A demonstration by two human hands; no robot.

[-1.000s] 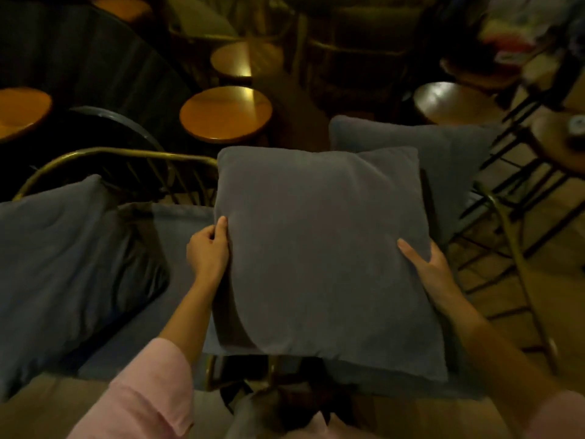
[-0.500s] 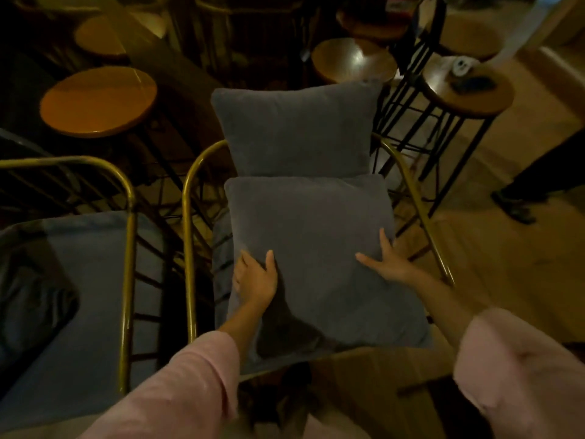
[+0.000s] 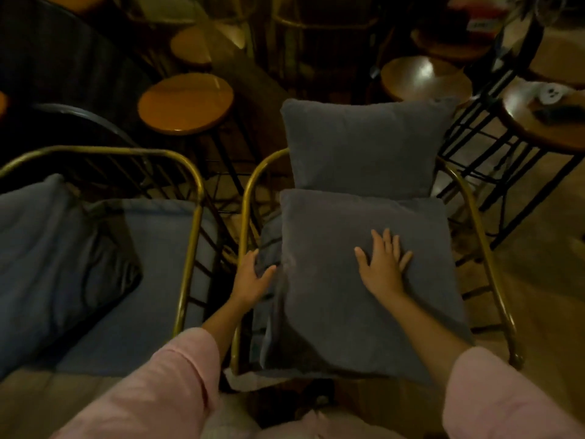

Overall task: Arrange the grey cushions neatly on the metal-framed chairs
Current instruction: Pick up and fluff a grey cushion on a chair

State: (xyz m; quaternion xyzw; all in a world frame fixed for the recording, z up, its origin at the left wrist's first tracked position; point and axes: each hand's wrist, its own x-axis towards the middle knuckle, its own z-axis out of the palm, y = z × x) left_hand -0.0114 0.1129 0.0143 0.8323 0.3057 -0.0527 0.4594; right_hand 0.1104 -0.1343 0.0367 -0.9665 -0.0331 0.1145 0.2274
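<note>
Round wooden stools (image 3: pixel 186 103) stand behind. On the gold chair (image 3: pixel 493 267) lies a grey cushion (image 3: pixel 332 296). Right hand (image 3: pixel 381 267) presses it, fingers (image 3: pixel 378 240) spread flat. Left hand (image 3: pixel 251 277) cups its left edge, open.

Round orange wooden stool tops (image 3: pixel 186 103) stand far left. Dark round stools on black metal legs (image 3: pixel 425 78) crowd far right; the floor is wooden (image 3: pixel 544 280)

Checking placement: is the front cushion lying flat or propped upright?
Flat: front cushion lies on the seat, right hand spread on top.
</note>
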